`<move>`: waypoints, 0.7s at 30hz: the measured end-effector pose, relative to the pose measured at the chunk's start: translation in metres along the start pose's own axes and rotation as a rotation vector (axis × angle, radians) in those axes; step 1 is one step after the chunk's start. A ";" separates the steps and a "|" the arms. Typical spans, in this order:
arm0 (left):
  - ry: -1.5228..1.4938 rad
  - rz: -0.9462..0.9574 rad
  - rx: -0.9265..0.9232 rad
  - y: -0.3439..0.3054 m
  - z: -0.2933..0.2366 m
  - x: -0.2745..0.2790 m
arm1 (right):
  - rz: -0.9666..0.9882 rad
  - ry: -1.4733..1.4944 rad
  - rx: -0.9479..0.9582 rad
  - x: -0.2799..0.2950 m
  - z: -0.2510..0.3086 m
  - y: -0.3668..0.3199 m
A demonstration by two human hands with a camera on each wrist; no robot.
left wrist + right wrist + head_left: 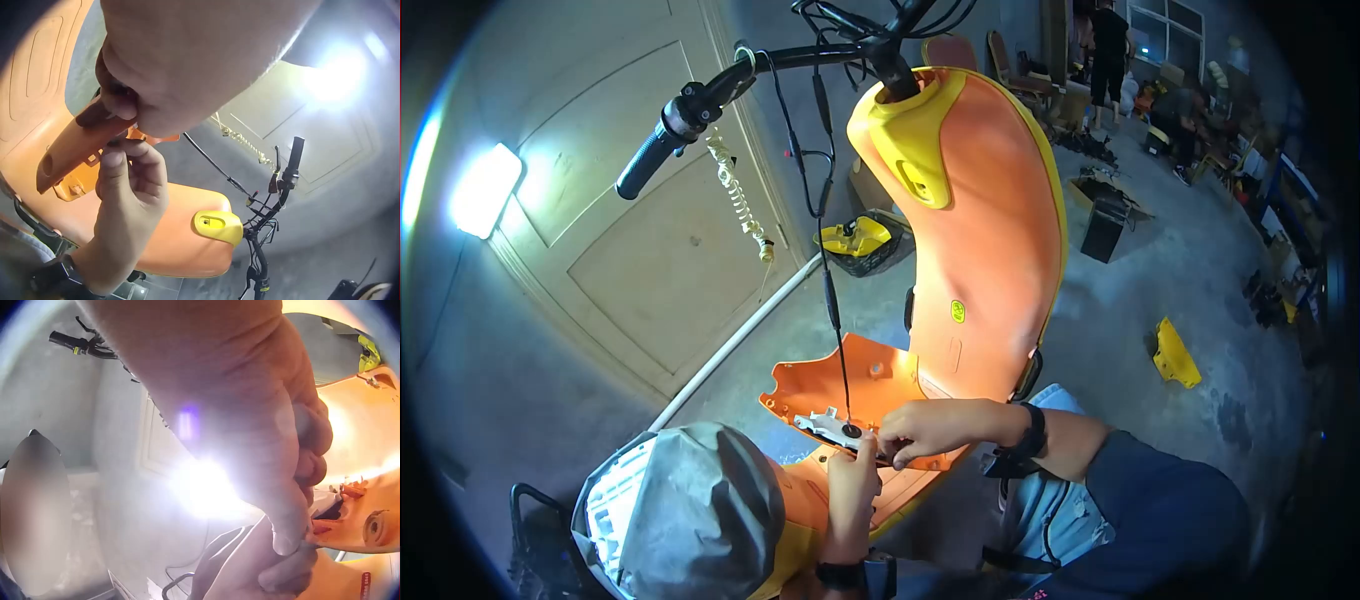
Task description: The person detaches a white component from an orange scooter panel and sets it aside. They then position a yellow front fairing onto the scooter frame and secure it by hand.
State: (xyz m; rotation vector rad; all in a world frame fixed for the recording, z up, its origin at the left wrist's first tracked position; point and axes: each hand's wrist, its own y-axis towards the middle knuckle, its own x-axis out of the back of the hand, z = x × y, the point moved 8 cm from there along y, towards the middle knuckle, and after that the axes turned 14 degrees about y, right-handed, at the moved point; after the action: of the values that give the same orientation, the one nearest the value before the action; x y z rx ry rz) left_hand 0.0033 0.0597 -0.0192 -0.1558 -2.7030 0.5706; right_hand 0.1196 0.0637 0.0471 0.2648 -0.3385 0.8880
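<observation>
Head view: fitting work at the orange panel's [840, 385] edge is judged to be in hand.
Each grip is closed in a pinch on that edge, right hand [925, 430] above left hand [852, 485], beside the white bracket [825, 425]; fine fingertip alignment is called for next.

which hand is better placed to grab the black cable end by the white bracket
Left, probably. Both hands pinch the orange panel at its edge, but the left hand sits right below the black cable end beside the white bracket; the right hand is farther to the side.
</observation>
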 end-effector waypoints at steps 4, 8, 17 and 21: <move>-0.017 0.029 -0.047 0.001 -0.001 -0.004 | -0.004 -0.088 0.125 -0.007 0.007 0.000; -0.010 -0.006 -0.049 0.001 -0.004 0.002 | 0.110 -0.199 -0.150 -0.010 0.010 -0.004; -0.153 0.031 -0.055 -0.003 -0.009 -0.003 | -0.023 -0.151 -0.095 0.001 0.019 -0.006; -0.095 0.043 -0.010 0.001 -0.004 -0.005 | -0.034 -0.407 0.052 0.002 0.022 -0.007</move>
State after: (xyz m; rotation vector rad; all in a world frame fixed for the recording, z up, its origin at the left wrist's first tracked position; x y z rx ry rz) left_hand 0.0091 0.0607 -0.0180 -0.1947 -2.8008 0.5914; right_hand 0.1221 0.0530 0.0671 0.5001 -0.6861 0.8067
